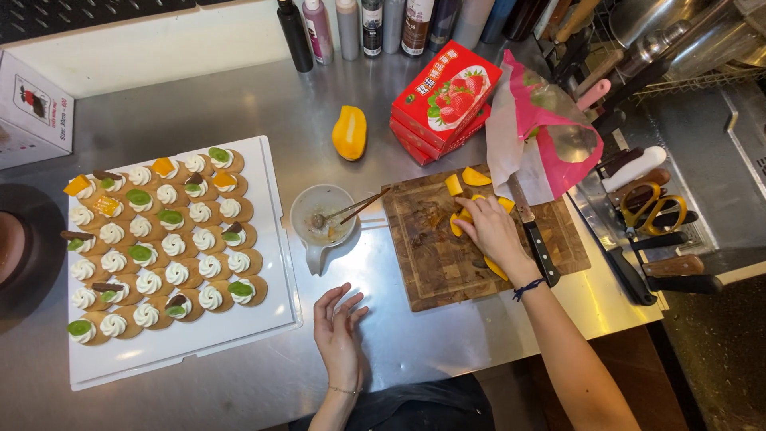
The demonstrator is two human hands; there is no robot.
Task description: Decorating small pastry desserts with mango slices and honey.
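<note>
Steel counter (319,112) first: it carries everything, nothing stacked awkwardly. On its left the white tray (271,239) holds rows of small round tartlets (159,247) topped with cream swirls; some have green, orange or brown garnish. Treat those as fragile: cream smears at a touch, so lift from the biscuit edge if at all.

Wooden cutting board (435,263) sits right of centre, heavy and stable by the look of it. A dark-handled knife (536,239) lies on it just beside your right hand, blade pointing away; keep clear of the edge.

Mango pieces (467,179) are on the board's far half, with more under and around your right hand (488,231). Your right hand is palm down, fingers curled onto the slices, pressing or gathering them; I cannot tell whether any slice is actually pinched. Judgement: the flesh is soft, wet and slippery, light, bruises easily. Take pieces by the sides with light fingertip pressure, not a squeeze.

Your left hand (337,331) rests on the counter near the front edge, fingers spread, holding nothing.

White bowl (321,215) stands between tray and board, chopsticks (359,207) propped in it. A mango half (349,132) lies apart, further back, near red boxes (443,100).
</note>
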